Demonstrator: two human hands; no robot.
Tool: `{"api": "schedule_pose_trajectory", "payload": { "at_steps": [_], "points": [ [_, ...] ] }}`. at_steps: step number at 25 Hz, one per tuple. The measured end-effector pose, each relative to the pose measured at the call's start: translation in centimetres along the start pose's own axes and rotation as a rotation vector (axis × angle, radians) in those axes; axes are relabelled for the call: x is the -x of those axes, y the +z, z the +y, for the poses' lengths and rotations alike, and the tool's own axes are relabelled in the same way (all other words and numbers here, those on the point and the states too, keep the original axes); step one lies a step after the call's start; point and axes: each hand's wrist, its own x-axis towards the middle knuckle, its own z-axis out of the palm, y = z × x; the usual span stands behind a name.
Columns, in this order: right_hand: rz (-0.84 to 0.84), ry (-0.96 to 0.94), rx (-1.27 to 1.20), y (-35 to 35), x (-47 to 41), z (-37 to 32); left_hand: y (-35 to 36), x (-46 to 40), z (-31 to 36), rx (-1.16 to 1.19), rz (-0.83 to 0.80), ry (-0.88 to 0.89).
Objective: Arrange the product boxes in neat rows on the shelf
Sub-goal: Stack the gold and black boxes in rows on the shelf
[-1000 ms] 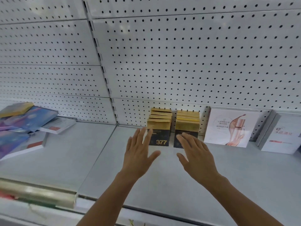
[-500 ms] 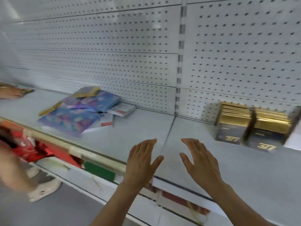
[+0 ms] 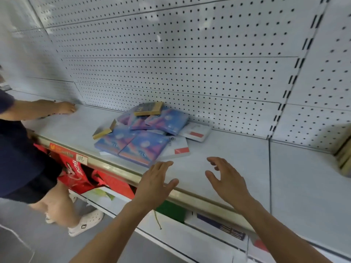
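Observation:
A loose heap of flat boxes lies on the white shelf (image 3: pixel 237 158). Most are blue-and-purple boxes (image 3: pixel 144 144), with white boxes bearing red labels (image 3: pixel 195 131) beside them and gold-edged dark boxes (image 3: pixel 149 108) on top and at the left. My left hand (image 3: pixel 154 184) hovers open over the shelf's front rail, just right of the heap's near corner. My right hand (image 3: pixel 226 180) is open too, fingers curled, above bare shelf. Neither hand touches a box. The stacked gold boxes (image 3: pixel 343 156) show blurred at the right edge.
Another person in dark clothes (image 3: pixel 20 158) stands at the left, one hand (image 3: pixel 64 107) resting on the shelf. A brass-coloured price rail (image 3: pixel 117 170) runs along the shelf front. Red packages (image 3: pixel 76 173) fill the lower shelf. Pegboard (image 3: pixel 190 63) backs the shelf.
The view has swung left from the gold stacks to the heap of blue boxes. Both hands stayed open and drew back to the shelf's front edge. A person came into view at left.

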Motion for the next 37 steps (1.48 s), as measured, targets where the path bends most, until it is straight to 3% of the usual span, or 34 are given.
{"api": "schedule_pose_trajectory", "payload": {
  "at_steps": [7,14,18,22,25,28,31,34,37],
  "points": [
    [-0.039,0.102,-0.237,2.6,-10.8,-3.5,-2.8,-10.2,-6.7,0.26,0.057,-0.126],
    [-0.055,0.475,-0.66,6.2,-19.9,-6.5,-4.9,-21.0,-14.0,0.79,0.155,-0.433],
    [0.001,0.651,-0.749,9.0,-23.0,-7.7,-4.7,-27.4,-18.0,1.122,0.068,-0.536],
    [0.079,0.786,-0.868,10.4,-25.2,-8.4,-4.1,-33.0,-19.7,1.428,0.129,-0.773],
    [0.133,0.834,-0.878,11.0,-26.2,-9.0,-3.3,-36.9,-21.0,1.42,0.146,-0.948],
    [0.186,0.873,-0.971,11.4,-26.4,-9.4,-2.5,-39.1,-21.3,1.31,0.03,-0.851],
    [0.183,0.851,-1.149,11.1,-25.3,-9.6,-2.7,-39.0,-20.2,1.339,0.106,-0.838],
    [0.223,0.808,-1.175,9.9,-23.0,-8.9,-3.2,-37.8,-20.1,1.336,0.191,-0.811],
    [0.306,0.759,-1.144,8.1,-19.4,-7.1,-4.4,-34.5,-18.5,1.219,0.197,-0.596]
  ]
}}
